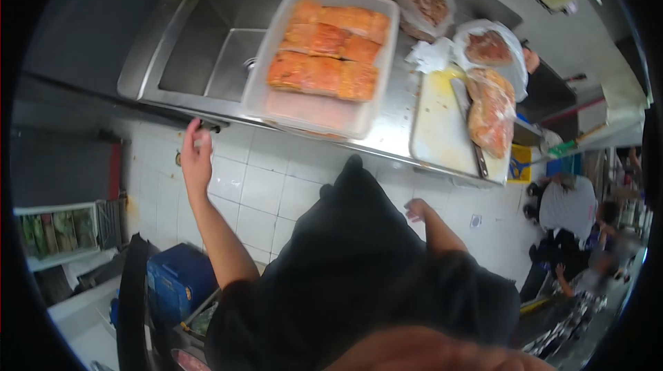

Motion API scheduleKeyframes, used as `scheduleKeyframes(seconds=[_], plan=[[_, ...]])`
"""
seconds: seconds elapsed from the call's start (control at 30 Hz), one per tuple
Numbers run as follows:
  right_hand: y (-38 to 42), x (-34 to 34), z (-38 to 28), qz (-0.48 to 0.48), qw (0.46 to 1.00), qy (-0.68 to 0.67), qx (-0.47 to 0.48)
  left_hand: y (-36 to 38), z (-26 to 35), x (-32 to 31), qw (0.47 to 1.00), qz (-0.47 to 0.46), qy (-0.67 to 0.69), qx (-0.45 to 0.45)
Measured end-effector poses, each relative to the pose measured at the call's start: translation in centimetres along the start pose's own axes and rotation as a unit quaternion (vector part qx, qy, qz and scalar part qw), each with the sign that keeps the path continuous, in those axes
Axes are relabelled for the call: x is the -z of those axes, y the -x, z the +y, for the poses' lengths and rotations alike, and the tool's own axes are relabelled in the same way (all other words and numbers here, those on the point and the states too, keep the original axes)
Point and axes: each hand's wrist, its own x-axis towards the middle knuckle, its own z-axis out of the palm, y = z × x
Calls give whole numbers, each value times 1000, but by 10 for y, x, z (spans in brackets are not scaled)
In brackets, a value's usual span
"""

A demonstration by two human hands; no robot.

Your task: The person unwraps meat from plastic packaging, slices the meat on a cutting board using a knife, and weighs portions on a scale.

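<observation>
My left hand (197, 153) is raised beside the front edge of the counter, below the sink. It is open, fingers loosely apart, with nothing in it. My right hand (416, 211) hangs low over the floor, away from the counter, fingers loosely stretched and holding nothing. On the counter, a translucent plastic tub (376, 119) contains several orange-brown slabs of food (323, 70). To its right, a knife (469, 126) with a dark handle rests on a white cutting board (434, 122). A plastic-wrapped orange food piece (491, 112) lies on the board beside the knife.
A steel sink (197, 60) is left of the tub. Bags of food (423, 6) stand at the back of the counter. A blue cooler box (181, 281) stands behind me at left. Other people (568, 205) are at the far right.
</observation>
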Motion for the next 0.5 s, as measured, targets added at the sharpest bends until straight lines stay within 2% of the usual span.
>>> scheduleKeyframes(seconds=[0.03,0.07,0.1,0.13,0.17,0.2,0.27,0.3,0.33,0.4,0.43,0.47,0.5], plan=[[-19,-4,4,-15,999,6,-41,-21,13,1,1000,9,20,-16],[-22,-3,3,-27,999,1,-40,-40,19,0,993,1,120,-15],[-21,-4,-5,-24,997,-16,-66,-59,24,-1,975,-6,220,-19],[-50,0,6,-64,994,-46,-75,-77,32,-3,955,-29,295,-2],[-36,-2,-13,-62,994,-50,-80,-96,36,-6,928,-52,368,10],[-27,-7,-30,-57,995,-54,-57,-117,36,-8,915,-86,394,17],[15,-6,-58,-111,976,89,165,-163,29,-11,893,-139,426,33],[-93,-30,-44,-60,989,-39,-128,-185,25,-11,886,-161,434,41],[-91,-36,-57,-63,989,-34,-132,-206,17,-12,887,-157,432,46],[-38,-39,-115,-36,989,-132,-52,-258,5,-24,849,-211,479,70],[110,-46,-170,10,956,58,287,-285,-4,-32,844,-227,481,66],[86,-54,-171,24,957,40,286,-313,-13,-42,839,-251,474,92],[47,-61,-171,21,986,-95,133,-344,-19,-53,833,-279,464,114]])
